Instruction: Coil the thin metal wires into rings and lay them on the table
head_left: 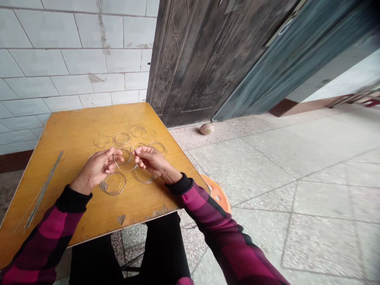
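Between my hands is a ring of thin wire (127,170), raised a little over the table. My right hand (151,160) pinches its right side between thumb and fingers. My left hand (99,166) is at the ring's left side, thumb and fingers curled close to the wire. Several coiled wire rings lie around and under my hands, among them a coil in front (113,183), a coil at the back (122,138) and a coil partly behind my right hand (144,175).
A bundle of straight wires (44,190) lies at the left of the yellow wooden table (89,118). An orange stool (218,193) stands by the table's right edge. A roundish stone (207,128) rests on the floor near the dark door (202,59). A tiled wall (44,63) is behind.
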Demonstrator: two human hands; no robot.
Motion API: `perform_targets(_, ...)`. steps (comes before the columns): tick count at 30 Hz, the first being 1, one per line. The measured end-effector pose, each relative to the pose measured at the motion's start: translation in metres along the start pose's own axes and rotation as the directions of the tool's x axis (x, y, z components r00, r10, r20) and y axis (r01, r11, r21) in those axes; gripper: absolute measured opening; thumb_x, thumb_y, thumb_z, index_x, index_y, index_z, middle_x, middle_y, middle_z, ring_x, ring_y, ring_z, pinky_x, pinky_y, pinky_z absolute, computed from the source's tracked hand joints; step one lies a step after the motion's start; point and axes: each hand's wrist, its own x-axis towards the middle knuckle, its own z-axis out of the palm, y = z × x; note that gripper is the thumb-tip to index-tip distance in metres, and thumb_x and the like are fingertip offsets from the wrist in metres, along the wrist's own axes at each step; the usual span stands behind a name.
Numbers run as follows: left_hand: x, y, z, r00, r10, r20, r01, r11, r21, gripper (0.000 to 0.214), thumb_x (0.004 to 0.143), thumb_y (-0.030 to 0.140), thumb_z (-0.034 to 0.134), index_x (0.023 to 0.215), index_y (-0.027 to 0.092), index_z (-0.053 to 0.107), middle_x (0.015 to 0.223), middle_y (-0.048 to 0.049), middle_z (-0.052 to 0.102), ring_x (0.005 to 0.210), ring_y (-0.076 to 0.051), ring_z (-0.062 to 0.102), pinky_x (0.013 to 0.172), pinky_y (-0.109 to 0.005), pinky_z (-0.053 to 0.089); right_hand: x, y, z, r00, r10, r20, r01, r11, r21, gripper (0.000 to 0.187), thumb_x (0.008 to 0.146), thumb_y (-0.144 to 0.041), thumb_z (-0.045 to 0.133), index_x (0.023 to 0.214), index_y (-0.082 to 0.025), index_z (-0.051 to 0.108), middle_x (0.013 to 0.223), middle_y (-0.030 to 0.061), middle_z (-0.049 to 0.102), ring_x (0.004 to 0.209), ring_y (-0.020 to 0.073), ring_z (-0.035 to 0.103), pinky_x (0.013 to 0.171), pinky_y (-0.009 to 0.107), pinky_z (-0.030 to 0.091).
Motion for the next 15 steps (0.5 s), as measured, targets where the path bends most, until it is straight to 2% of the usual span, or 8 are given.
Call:
perform_targets(3, 0.001, -0.001, 0.001, 0.999, 0.022, -0.036, -0.021, 0.999, 0.034, 0.037, 0.083, 0.041, 0.073, 0.096, 0.007, 0.070, 0.091, -0.0131, 0.072, 0.045, -0.003, 0.044, 0.036, -0.014, 0.029, 0.002, -0.003, -0.004, 0.999, -0.036, -0.036, 0.037, 0.999, 0.034, 0.022, 0.079, -0.031, 0.080, 0.084, -0.013, 0.069, 0.062, -0.0027, 0.070, 0.043, 0.0028, 0.057, 0.040, 0.010, 0.044)
perform_targets(5, 0.001, 0.000, 0.002, 0.996, 0.050, -0.074, -0.047, 0.998, 0.048, 0.037, 0.084, 0.042, 0.072, 0.097, 0.008, 0.069, 0.096, -0.0132, 0.071, 0.049, -0.004, 0.049, 0.038, -0.014, 0.032, 0.002, -0.006, -0.008, 0.997, -0.056, -0.052, 0.059, 0.996, 0.061, 0.021, 0.079, -0.030, 0.079, 0.083, -0.013, 0.069, 0.062, -0.0023, 0.070, 0.043, 0.0028, 0.058, 0.040, 0.010, 0.044)
perform_targets(9, 0.001, 0.000, 0.003, 0.984, 0.096, -0.150, -0.088, 0.994, 0.060, 0.030, 0.083, 0.037, 0.073, 0.095, 0.009, 0.068, 0.093, -0.0098, 0.069, 0.053, -0.005, 0.052, 0.041, -0.014, 0.035, 0.004, -0.013, -0.015, 0.988, -0.103, -0.118, 0.117, 0.986, 0.121, 0.013, 0.082, -0.024, 0.076, 0.082, -0.014, 0.067, 0.067, -0.0021, 0.071, 0.046, 0.0028, 0.058, 0.041, 0.010, 0.045)
perform_targets(15, 0.000, 0.000, 0.004, 0.980, 0.112, -0.167, -0.100, 0.992, 0.078, 0.028, 0.077, 0.033, 0.077, 0.090, 0.009, 0.068, 0.088, -0.0075, 0.068, 0.052, -0.004, 0.050, 0.040, -0.013, 0.034, 0.008, -0.022, -0.025, 0.962, -0.125, -0.241, 0.172, 0.967, 0.189, 0.010, 0.079, -0.018, 0.075, 0.078, -0.015, 0.065, 0.067, -0.0034, 0.066, 0.048, 0.0020, 0.053, 0.040, 0.009, 0.042)
